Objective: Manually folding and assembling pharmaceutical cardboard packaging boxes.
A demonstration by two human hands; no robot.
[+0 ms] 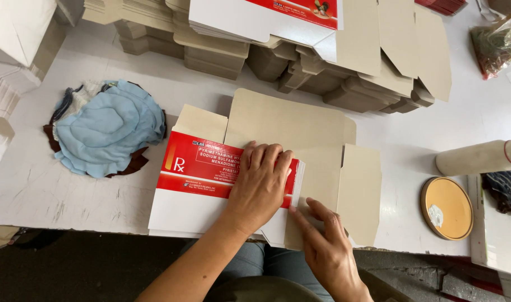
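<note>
Carton (222,184) flat on tabletop (71,190), long axis left-right. Left hand (259,187) pressing red panel, fingers spread flat, gripping nothing. Right hand (322,246) nearer grey flap (359,193); fingers extended on seam edge, no grasp.

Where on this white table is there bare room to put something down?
One free patch lies between the blue cloth pile, the stacks of flat cartons and the red-and-white carton under the left hand. Another lies between the carton's grey flap and the round orange lid. The far edge is crowded.
</note>
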